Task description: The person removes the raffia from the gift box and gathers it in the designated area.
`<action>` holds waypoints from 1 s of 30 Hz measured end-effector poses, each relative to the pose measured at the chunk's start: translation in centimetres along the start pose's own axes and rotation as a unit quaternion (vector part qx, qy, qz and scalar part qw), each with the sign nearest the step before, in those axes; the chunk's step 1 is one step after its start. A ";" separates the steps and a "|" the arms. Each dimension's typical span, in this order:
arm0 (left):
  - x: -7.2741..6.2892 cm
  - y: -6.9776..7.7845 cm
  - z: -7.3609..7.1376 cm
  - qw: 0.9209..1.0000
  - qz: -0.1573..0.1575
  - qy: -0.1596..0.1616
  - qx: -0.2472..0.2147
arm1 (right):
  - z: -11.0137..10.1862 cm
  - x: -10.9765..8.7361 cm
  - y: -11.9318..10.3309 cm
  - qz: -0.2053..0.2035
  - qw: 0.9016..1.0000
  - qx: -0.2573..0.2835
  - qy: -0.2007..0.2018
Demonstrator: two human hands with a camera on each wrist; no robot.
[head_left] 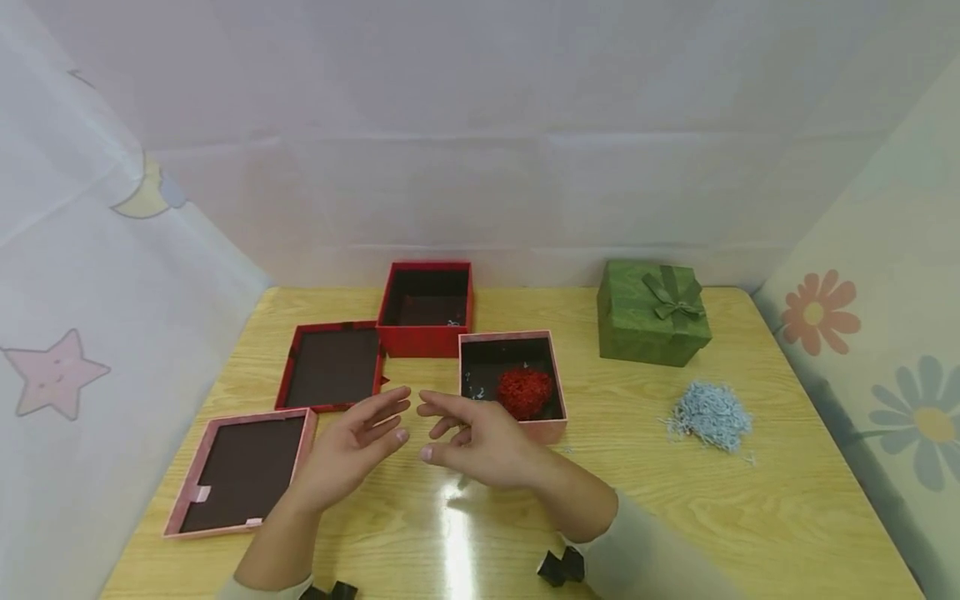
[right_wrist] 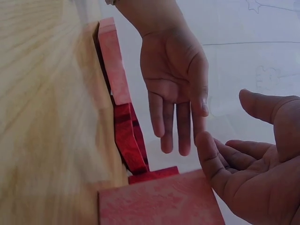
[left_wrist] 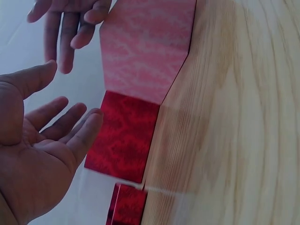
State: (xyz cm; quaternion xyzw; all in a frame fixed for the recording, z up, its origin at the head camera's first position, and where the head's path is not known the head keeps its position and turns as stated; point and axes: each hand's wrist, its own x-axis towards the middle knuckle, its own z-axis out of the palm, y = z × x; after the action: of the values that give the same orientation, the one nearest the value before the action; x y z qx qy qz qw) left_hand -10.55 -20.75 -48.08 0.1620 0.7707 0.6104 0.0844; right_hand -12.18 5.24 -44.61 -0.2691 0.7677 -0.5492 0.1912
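Observation:
Both hands hover over the table's middle, palms turned toward each other and fingertips a short gap apart in the head view. Nothing is held by the left hand (head_left: 348, 450), whose fingers are loosely extended. The right hand (head_left: 483, 437) is likewise empty, just in front of the pink box (head_left: 543, 431). That box has a dark inside and holds a clump of red paper shreds (head_left: 524, 392) plus a few blue bits. Behind it and to the left stands an open red box (head_left: 423, 341). In the left wrist view, the pink box (left_wrist: 145, 47) and red box (left_wrist: 124, 136) lie beyond the fingers.
Left of the hands lie a red lid (head_left: 333, 367) and a pink lid (head_left: 243, 471), dark insides up. A green box (head_left: 645, 321) with a bow stands at the back right. Nearer is a heap of pale blue paper shreds (head_left: 712, 415) on the wooden table (head_left: 675, 508).

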 end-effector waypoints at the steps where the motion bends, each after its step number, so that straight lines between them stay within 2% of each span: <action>1: 0.3 0.0 0.4 1.000 -0.002 -0.001 -0.005 | -0.3 -0.1 -0.1 0.000 1.000 -0.001 0.005; 3: 0.8 0.0 1.1 1.000 -0.012 -0.002 -0.009 | -1.0 -0.3 -0.3 -0.003 1.000 -0.005 0.014; 8: 1.9 -0.1 2.5 1.000 -0.012 -0.001 -0.017 | -2.8 -0.7 -0.3 0.000 0.999 -0.021 0.029; 16: 3.4 -0.4 4.1 1.000 0.010 0.006 -0.023 | -5.1 -0.8 0.1 0.011 0.994 -0.092 0.058; 24: 4.3 -0.3 5.2 1.000 0.012 0.008 -0.003 | -6.5 -0.2 0.7 0.043 0.977 -0.192 0.080; 30: 5.0 -0.5 6.3 1.000 0.004 0.011 0.010 | -7.0 0.4 0.9 0.065 0.958 -0.268 0.080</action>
State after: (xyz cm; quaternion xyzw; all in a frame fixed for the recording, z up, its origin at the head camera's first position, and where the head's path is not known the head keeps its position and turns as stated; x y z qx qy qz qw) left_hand -13.26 -13.36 -49.71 0.1591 0.7769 0.6050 0.0715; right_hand -16.81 10.44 -43.20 -0.2150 0.9154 -0.3292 0.0859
